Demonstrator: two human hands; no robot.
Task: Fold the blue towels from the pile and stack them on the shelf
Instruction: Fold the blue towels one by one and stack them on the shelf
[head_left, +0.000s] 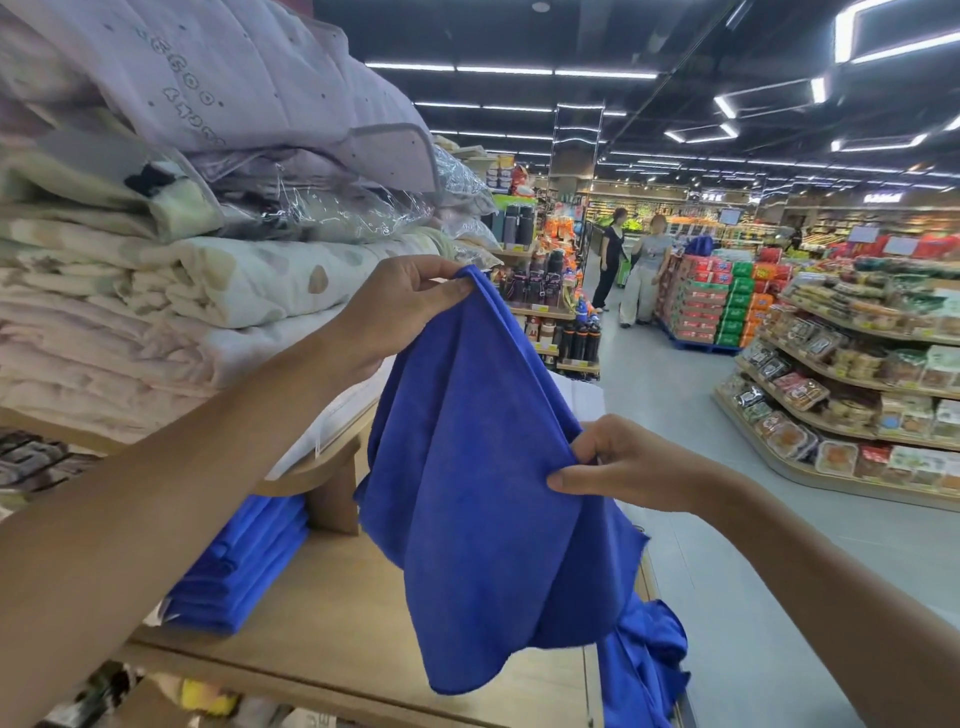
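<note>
A blue towel (478, 499) hangs in the air in front of me, unfolded and draped. My left hand (395, 312) pinches its upper corner at the top. My right hand (623, 462) pinches its right edge lower down. Below, on the wooden shelf (332, 613), lies a stack of folded blue towels (244, 571) at the left. More loose blue towels (644, 660) hang in a pile at the shelf's right end, partly hidden behind the held towel.
Stacked quilts and blankets (156, 270) fill the upper shelf at the left, some in clear plastic. An aisle runs to the right with food display racks (852, 374). Two people (634, 265) stand far down the aisle.
</note>
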